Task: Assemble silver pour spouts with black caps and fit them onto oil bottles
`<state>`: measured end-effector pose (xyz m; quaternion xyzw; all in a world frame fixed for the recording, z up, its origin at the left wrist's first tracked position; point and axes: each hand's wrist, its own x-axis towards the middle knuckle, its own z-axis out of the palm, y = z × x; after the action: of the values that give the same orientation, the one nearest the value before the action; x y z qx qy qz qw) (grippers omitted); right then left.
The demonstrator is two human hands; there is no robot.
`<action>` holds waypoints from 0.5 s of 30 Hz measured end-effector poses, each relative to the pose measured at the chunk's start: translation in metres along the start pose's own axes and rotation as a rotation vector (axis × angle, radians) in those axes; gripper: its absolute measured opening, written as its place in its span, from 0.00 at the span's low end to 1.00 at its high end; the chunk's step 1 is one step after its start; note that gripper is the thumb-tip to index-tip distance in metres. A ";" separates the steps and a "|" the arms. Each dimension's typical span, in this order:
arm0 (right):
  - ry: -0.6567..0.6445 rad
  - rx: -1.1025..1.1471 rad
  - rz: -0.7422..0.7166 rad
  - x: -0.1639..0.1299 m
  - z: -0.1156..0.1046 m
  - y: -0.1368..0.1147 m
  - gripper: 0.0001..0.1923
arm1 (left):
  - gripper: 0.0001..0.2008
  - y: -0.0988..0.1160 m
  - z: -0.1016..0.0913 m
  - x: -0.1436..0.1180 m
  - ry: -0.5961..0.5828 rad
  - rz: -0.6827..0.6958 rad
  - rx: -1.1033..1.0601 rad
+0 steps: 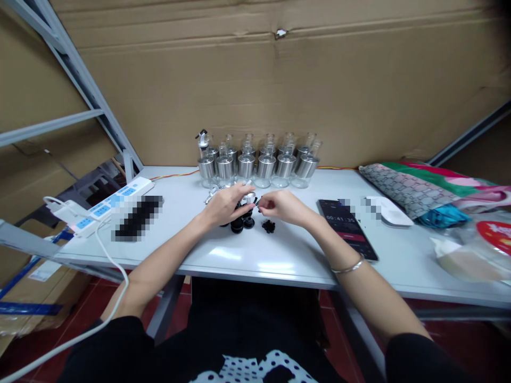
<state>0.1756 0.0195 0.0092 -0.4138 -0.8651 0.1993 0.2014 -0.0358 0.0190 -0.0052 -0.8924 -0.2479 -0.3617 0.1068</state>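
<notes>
Centre of frame: left hand (225, 205) has its fingers closed round a small silver cap (249, 198); right hand (281, 206) pinches a tiny black piece (257, 202) beside it. Loose black parts (269, 226) lie just below. Judgement: brace both wrists on the table (247, 260) and align the pieces squarely before pressing.

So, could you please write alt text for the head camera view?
Two bare hands, left and right, meet over small black caps on a white table, fingers pinching a small silver part. Behind stands a row of glass bottles; a phone lies right.
</notes>
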 end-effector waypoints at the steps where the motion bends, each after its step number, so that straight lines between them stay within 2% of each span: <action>1: 0.026 0.097 -0.004 0.000 -0.002 0.000 0.06 | 0.16 0.000 0.001 0.000 0.003 0.000 -0.027; 7: 0.036 0.649 0.060 0.000 -0.005 -0.003 0.14 | 0.13 0.007 0.002 0.003 0.028 0.062 -0.003; 15: 0.010 0.874 0.071 0.002 0.002 -0.011 0.13 | 0.13 0.008 -0.001 0.006 0.080 0.126 0.068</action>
<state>0.1669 0.0148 0.0138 -0.3201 -0.6837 0.5515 0.3549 -0.0286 0.0145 -0.0002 -0.8868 -0.1989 -0.3811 0.1695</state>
